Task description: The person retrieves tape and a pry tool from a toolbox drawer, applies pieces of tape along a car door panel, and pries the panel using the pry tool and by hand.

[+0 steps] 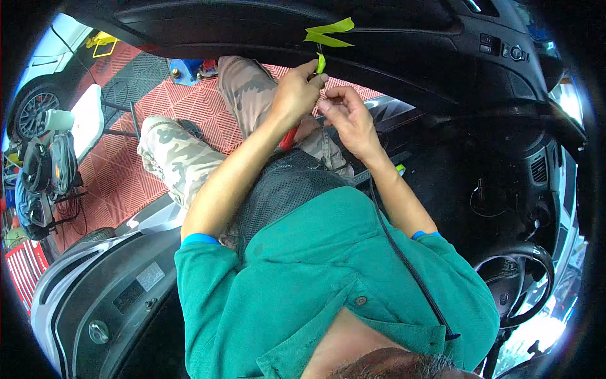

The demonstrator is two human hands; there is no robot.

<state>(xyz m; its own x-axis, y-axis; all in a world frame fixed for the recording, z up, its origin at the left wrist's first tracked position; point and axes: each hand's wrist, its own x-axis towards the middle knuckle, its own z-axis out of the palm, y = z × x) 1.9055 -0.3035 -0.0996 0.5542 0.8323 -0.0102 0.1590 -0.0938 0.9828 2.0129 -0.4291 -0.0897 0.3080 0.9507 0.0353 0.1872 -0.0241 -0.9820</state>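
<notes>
Left hand [298, 93] grip seems pinched on yellow-green tape piece [321, 64], just below tape strips [329, 33] on dark panel [404, 38]. Right hand [353, 124] fingers curled beside it; can't tell if holding anything. Tape probably light, floppy, tacky; best held by an edge.
</notes>
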